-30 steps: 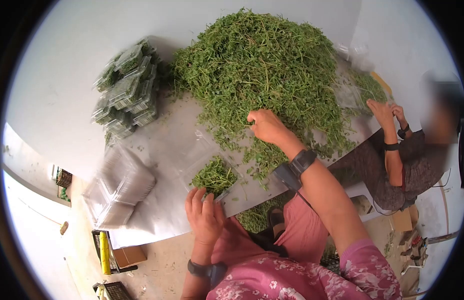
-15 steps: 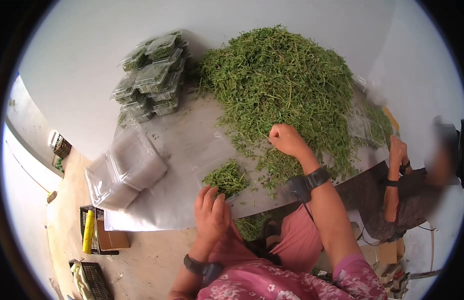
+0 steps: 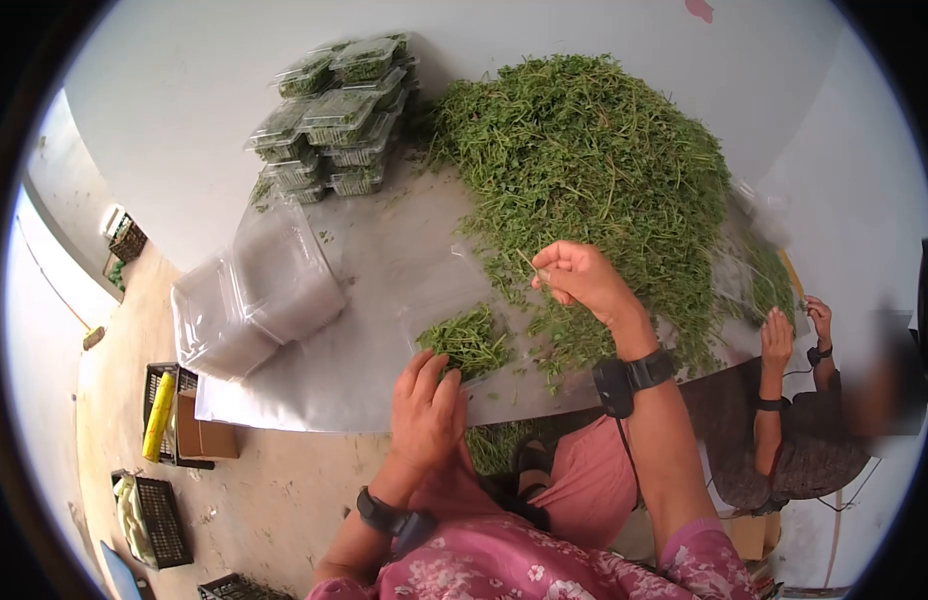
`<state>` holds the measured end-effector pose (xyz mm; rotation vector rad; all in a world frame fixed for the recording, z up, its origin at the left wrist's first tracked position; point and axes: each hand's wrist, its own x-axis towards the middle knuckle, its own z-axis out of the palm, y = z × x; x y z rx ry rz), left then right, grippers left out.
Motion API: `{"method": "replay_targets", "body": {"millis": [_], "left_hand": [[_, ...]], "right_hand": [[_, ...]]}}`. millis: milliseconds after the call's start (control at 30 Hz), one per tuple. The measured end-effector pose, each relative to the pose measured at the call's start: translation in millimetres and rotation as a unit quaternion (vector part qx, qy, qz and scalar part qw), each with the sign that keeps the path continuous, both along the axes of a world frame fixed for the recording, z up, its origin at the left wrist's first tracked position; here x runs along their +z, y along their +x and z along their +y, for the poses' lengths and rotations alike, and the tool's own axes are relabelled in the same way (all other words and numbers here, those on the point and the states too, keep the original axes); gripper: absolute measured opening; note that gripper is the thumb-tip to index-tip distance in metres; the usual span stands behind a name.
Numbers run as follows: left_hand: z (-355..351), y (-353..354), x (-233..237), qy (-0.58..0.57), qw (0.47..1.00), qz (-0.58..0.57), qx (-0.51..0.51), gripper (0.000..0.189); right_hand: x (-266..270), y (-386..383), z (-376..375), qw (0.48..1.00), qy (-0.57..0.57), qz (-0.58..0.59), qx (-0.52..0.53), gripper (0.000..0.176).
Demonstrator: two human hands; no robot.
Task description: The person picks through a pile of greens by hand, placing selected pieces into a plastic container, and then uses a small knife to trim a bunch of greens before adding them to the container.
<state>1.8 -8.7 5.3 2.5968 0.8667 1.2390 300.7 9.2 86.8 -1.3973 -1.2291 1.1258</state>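
Note:
A big heap of green herbs (image 3: 594, 170) covers the far right of the table (image 3: 374, 260). My right hand (image 3: 581, 281) hovers at the heap's near edge, fingers pinched on a thin herb stem (image 3: 529, 264). My left hand (image 3: 427, 412) rests flat on the table's front edge, touching a clear open clamshell box (image 3: 454, 320) that holds a small bunch of herbs (image 3: 471, 340). Both wrists carry dark bands.
Filled clamshell boxes (image 3: 334, 120) are stacked at the back left. A bag of empty clear boxes (image 3: 254, 295) lies at the left. Another person's hands (image 3: 784, 335) work at the right edge. Crates and a cardboard box (image 3: 199, 437) stand on the floor below.
My right hand has lifted out of the heap, now pinching a single stem. The view has swung, shifting the table and stacked boxes rightward. My left hand stays by the clear box.

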Motion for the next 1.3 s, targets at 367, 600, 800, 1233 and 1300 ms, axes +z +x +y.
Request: {"method": "replay_targets", "body": {"millis": [367, 600, 800, 1233, 1300], "left_hand": [[-0.7, -1.0, -0.8, 0.003, 1.000, -0.003, 0.009, 0.048], [-1.3, -2.3, 4.5, -0.009, 1.000, 0.026, -0.008, 0.052], [-6.6, 7.4, 43.4, -0.008, 0.990, 0.137, 0.002, 0.059], [5.8, 29.9, 39.1, -0.036, 0.976, 0.209, -0.054, 0.052], [5.3, 29.7, 40.3, -0.036, 0.976, 0.208, -0.056, 0.050]], "right_hand": [[4.0, -54.0, -2.6, 0.985, 0.085, -0.147, 0.021, 0.014], [-10.5, 13.8, 2.1, 0.959, 0.078, -0.243, -0.119, 0.010], [-22.4, 66.3, -10.7, 0.913, 0.063, -0.327, -0.237, 0.012], [-35.2, 65.8, -8.5, 0.857, 0.006, -0.449, -0.251, 0.039], [-54.7, 67.1, -8.0, 0.820, 0.039, -0.503, -0.269, 0.040]]}}
